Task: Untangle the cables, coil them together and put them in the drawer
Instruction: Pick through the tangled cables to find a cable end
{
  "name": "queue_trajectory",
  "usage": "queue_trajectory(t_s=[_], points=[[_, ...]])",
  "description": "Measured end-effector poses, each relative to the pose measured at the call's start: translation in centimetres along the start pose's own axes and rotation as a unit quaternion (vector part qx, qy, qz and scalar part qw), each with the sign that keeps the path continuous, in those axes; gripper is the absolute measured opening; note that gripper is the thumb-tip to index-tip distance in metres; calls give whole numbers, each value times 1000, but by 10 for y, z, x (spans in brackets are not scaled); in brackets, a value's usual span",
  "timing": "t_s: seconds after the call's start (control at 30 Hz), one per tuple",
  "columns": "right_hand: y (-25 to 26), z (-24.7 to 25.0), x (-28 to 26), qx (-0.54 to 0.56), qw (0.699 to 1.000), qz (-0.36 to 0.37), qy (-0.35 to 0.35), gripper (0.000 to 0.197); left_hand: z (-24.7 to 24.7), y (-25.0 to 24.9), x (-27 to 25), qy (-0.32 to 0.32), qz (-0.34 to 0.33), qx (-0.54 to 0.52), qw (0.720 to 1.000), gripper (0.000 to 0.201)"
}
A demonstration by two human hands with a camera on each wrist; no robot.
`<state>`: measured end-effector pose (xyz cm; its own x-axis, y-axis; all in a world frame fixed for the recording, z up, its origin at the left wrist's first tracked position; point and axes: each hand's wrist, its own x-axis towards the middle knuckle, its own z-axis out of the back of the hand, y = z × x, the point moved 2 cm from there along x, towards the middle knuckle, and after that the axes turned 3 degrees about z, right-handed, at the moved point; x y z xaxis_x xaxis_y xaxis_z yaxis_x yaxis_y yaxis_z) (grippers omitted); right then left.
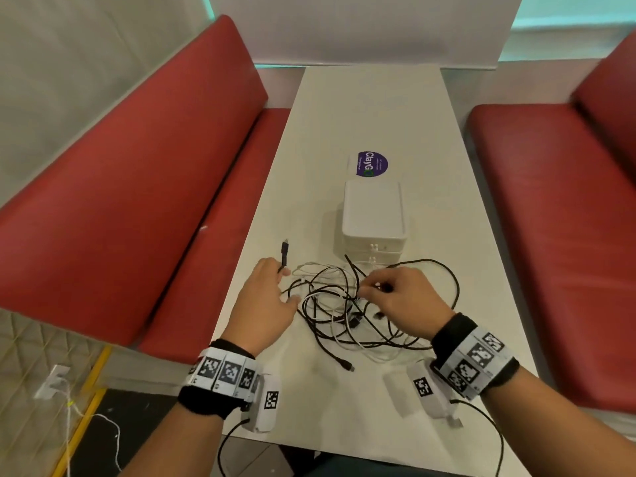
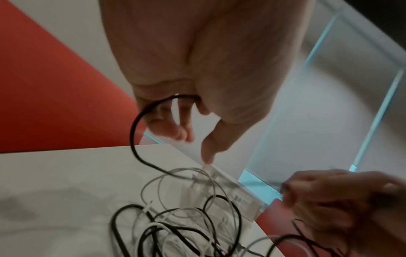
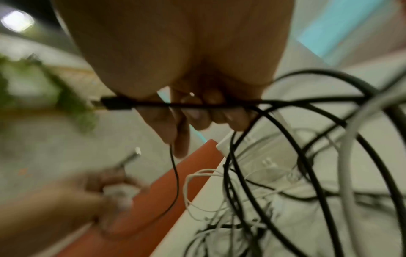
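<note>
A tangle of black and white cables (image 1: pixel 335 306) lies on the white table (image 1: pixel 361 108) between my hands. My left hand (image 1: pixel 284 282) grips one black cable, whose plug (image 1: pixel 285 251) sticks up past the fingers. In the left wrist view that cable (image 2: pixel 136 125) loops out of the curled fingers (image 2: pixel 169 128). My right hand (image 1: pixel 377 287) holds a black cable over the tangle's right side. In the right wrist view a black plug end (image 3: pixel 116 104) crosses its curled fingers (image 3: pixel 197 118). A small white drawer unit (image 1: pixel 374 215) stands just beyond the tangle, drawers shut.
A purple round sticker (image 1: pixel 372 164) lies behind the drawer unit. Red padded benches flank the table on the left (image 1: pixel 137 184) and right (image 1: pixel 550 218). A loose black cable end (image 1: pixel 346 365) trails toward the near edge. A white partition closes the table's far end.
</note>
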<state>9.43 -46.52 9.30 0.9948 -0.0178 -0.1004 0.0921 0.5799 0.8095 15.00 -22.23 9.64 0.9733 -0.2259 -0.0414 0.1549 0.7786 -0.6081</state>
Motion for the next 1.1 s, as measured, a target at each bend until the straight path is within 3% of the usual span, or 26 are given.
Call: queue_trajectory(t_s=[0.07,0.17,0.2,0.3,0.4,0.5,0.57,0.67,0.73,0.83,0.9,1.0,1.1], points=[[3,-7,2,-102,994,4,46,15,-5,-15,-4,11,-84,-27,996,34],[13,-17,1,-62,995,67,39,14,-19,-43,-13,105,-136,-32,985,14],[14,-18,2,-29,996,84,5,13,-22,-49,-11,118,-126,-46,984,5],[13,-21,-5,32,990,104,-85,14,-18,-58,-3,130,-53,-144,979,19],[13,-26,-16,7,985,99,-139,13,-7,-63,3,141,-46,-142,979,24],[11,-17,-17,73,979,59,-179,41,3,-64,4,140,-49,-167,975,33],[10,-9,-17,76,980,75,-168,54,7,-63,2,143,-32,-206,967,35],[8,-5,-15,-157,979,102,-86,74,7,-59,-2,166,-30,-242,956,37],[4,-6,-12,-218,974,65,-14,85,7,-55,-3,148,-22,-275,950,36],[-8,-13,-11,-132,987,33,87,68,7,-46,0,76,9,-328,941,24],[-15,-17,-11,-47,994,16,97,41,8,-42,2,39,19,-356,933,35],[-15,-10,-6,-1,1000,2,-17,19,8,-33,2,45,-11,-259,965,35],[4,6,-12,43,976,128,-173,11,-2,-23,-1,81,-13,-182,980,33]])
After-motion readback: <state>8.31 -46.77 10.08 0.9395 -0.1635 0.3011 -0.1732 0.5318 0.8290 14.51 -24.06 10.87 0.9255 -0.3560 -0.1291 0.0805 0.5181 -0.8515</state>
